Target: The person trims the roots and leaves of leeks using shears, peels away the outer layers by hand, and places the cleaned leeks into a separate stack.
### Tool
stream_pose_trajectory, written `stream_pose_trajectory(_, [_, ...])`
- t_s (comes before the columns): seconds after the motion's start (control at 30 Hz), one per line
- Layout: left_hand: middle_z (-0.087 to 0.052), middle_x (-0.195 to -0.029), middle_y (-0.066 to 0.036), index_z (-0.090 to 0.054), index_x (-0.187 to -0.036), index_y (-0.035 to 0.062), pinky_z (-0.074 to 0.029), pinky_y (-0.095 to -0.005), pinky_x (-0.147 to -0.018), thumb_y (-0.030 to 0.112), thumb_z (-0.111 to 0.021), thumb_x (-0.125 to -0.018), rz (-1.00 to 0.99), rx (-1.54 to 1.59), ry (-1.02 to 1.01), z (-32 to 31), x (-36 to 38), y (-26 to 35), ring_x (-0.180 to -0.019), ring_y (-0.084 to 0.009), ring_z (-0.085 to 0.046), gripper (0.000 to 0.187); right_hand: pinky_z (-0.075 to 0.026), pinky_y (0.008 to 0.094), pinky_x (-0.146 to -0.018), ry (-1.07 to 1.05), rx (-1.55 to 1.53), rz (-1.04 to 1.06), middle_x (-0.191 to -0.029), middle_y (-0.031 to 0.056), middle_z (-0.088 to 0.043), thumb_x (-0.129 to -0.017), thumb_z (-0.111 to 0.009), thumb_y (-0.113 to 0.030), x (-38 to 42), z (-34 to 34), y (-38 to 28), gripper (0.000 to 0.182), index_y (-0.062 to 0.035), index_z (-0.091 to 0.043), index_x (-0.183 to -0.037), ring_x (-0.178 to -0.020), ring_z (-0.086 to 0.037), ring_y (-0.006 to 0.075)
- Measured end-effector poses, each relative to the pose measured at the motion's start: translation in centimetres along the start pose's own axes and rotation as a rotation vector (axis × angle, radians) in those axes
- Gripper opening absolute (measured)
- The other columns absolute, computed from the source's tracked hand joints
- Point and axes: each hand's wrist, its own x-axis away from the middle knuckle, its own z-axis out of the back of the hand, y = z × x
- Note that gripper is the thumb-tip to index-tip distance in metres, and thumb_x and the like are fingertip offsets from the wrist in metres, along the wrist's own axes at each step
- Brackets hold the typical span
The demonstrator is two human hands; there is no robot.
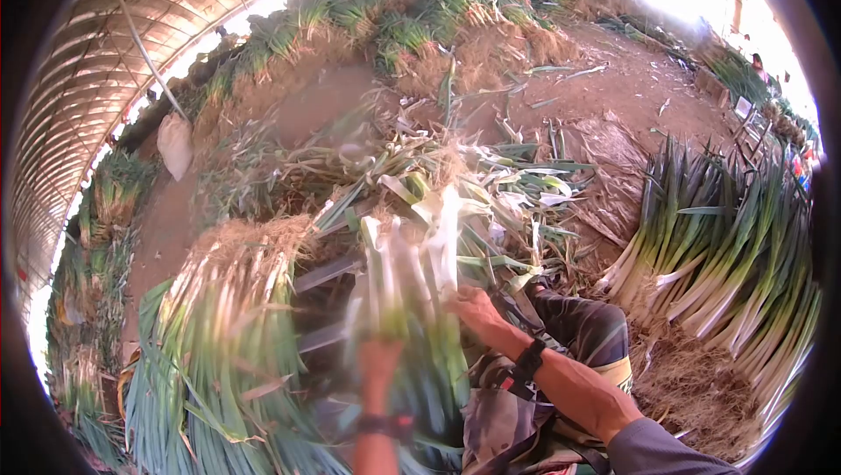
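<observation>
Both hands grip one leek bunch [412, 273]: the left hand [378, 357] clamped low on it, the right hand [473, 307] closed just above, beside stacked leeks [727, 256].

A bunch of leeks [412, 291] stands near the centre of the frame, blurred by motion. Its white stalks point up and slightly right, pale leaves splaying at the top, while the green lower part runs down toward the bottom edge. It sits between both hands, over the person's lap.
</observation>
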Motion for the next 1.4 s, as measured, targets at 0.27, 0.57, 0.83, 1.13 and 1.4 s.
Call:
stream_pose_trajectory(0.27, [-0.071, -0.093, -0.028, -0.074, -0.097, -0.0043, -0.052, -0.0478, -0.084, 0.051, -0.069, -0.078, 0.085, -0.012, -0.126, 1.2, 1.1, 3.2, -0.096, -0.0443, -0.066, 0.058, -0.055, 0.0474, -0.07, 0.194, 0.781, 0.604, -0.087, 0.0211, -0.068, -0.083, -0.064, -0.015, -1.1, 2.4, -1.4, 0.065, -0.0081, -0.041, -0.143, -0.084, -0.069, 0.0411])
stream_pose_trajectory(0.57, [-0.066, -0.11, -0.033, -0.074, -0.103, -0.0047, -0.05, -0.0494, -0.093, 0.06, -0.07, -0.074, 0.181, -0.043, -0.171, 0.9, 0.7, 3.8, -0.107, -0.0446, -0.063, 0.071, -0.054, 0.0454, -0.06, -0.219, 0.953, 0.878, -0.084, 0.0121, -0.066, -0.083, -0.064, -0.011, -7.9, 1.1, -1.6, 0.02, -0.0064, -0.069, -0.102, -0.071, -0.068, 0.0307])
stream_pose_trajectory(0.83, [-0.07, -0.101, -0.03, -0.076, -0.096, -0.0016, -0.054, -0.0498, -0.084, 0.057, -0.07, -0.075, 0.143, -0.254, -0.07, -0.8, 0.0, 2.3, -0.097, -0.0428, -0.068, 0.063, -0.057, 0.0344, -0.057, 0.344, -0.716, 0.575, -0.076, 0.0088, -0.068, -0.1, -0.063, -0.014, -9.7, 11.5, -19.8, 0.016, -0.0004, -0.068, -0.094, -0.07, -0.07, 0.0209])
stream_pose_trajectory(1.13, [-0.072, -0.089, -0.025, -0.076, -0.091, -0.0008, -0.055, -0.0496, -0.075, 0.055, -0.073, -0.076, 0.105, -0.268, -0.005, -0.6, 0.5, 3.1, -0.085, -0.0418, -0.071, 0.058, -0.063, 0.0332, -0.068, 0.502, -0.59, 0.802, -0.103, 0.0161, -0.073, -0.1, -0.062, -0.011, -5.4, 26.1, -23.3, 0.018, 0.0026, -0.065, -0.111, -0.084, -0.075, 0.0279])
stream_pose_trajectory(1.4, [-0.065, -0.112, -0.035, -0.074, -0.106, -0.0047, -0.053, -0.0484, -0.09, 0.052, -0.071, -0.068, 0.232, -0.226, -0.138, -0.2, -0.4, 3.8, -0.106, -0.0448, -0.064, 0.069, -0.061, 0.0311, -0.059, 0.085, 0.536, 0.279, -0.094, 0.0093, -0.075, -0.092, -0.063, -0.012, -7.2, 21.9, -17.7, 0.014, -0.0043, -0.073, -0.097, -0.079, -0.074, 0.0174])
